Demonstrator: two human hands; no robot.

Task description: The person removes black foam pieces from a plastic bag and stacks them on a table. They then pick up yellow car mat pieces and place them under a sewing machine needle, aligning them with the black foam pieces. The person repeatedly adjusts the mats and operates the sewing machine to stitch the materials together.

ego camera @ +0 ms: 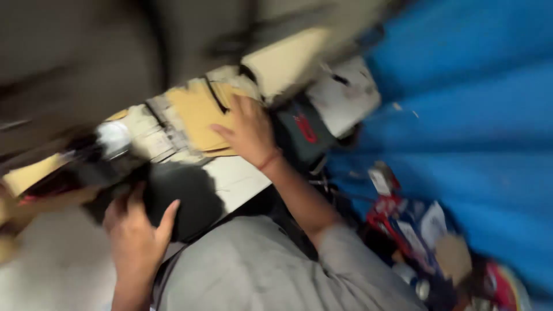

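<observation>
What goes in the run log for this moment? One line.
left hand: gripping black object | right hand: flat on yellow-brown cardboard | view: blurred

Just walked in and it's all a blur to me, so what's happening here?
A person is bent over a cluttered surface. Their right hand lies flat on a tan piece of cardboard, and their left hand grips a black rounded object. A blue sheet hangs alongside. The picture is motion-blurred, so finer details are unclear.
</observation>
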